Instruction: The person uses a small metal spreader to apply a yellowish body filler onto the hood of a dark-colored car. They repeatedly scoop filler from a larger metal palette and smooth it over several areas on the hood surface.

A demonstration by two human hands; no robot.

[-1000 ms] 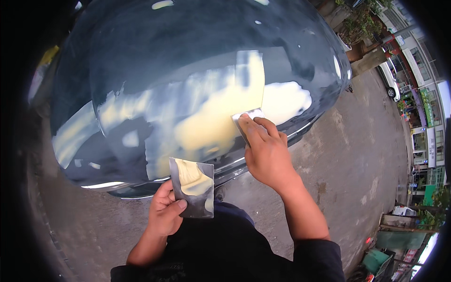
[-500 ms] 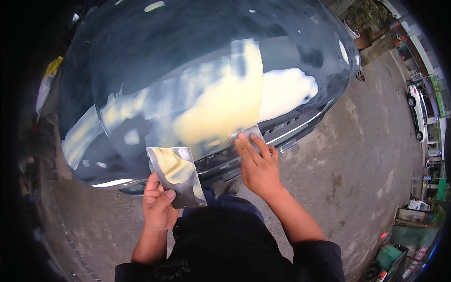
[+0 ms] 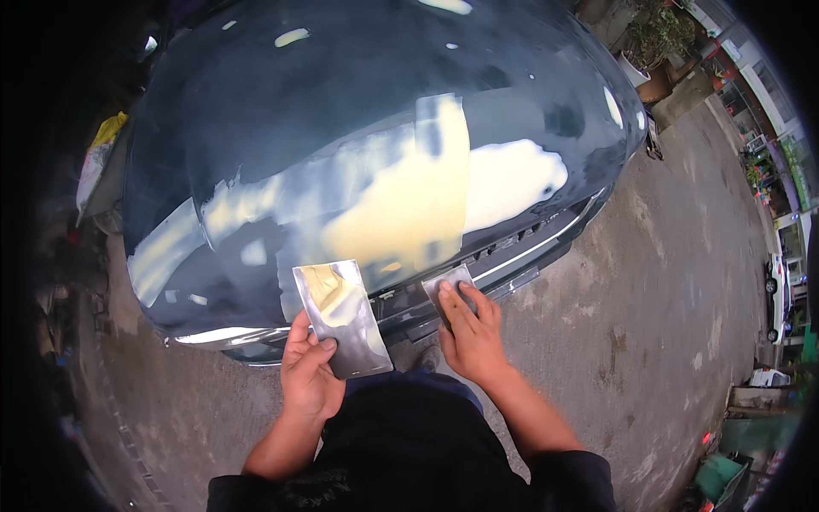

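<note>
My left hand [image 3: 311, 375] grips a flat grey metal plate [image 3: 358, 346] by its side, thumb on top. A dollop of pale yellow putty [image 3: 322, 288] lies at the plate's far end, with a whiter smear beside it. In my right hand [image 3: 478, 341] is a small grey putty scraper [image 3: 448, 278], fingers pressed along its face. The scraper is over the grille at the front edge of a dark car hood [image 3: 299, 94]; whether it touches the car I cannot tell. Across the hood's front runs a spread yellow putty layer [image 3: 409, 205], with a white patch [image 3: 512, 179] to its right.
Below the hood's edge lies the dark grille with a bright trim strip [image 3: 520, 258]. Concrete floor [image 3: 623, 324] surrounds the car front. A potted plant [image 3: 657, 38] stands at the far right, a white car [image 3: 775, 299] farther off. A yellow and white bag [image 3: 101, 158] is at left.
My right hand has drawn the scraper back toward me, away from the hood's front edge. The plate has come rightward, nearer the scraper, and its putty covers less of it. The view has shifted slightly.
</note>
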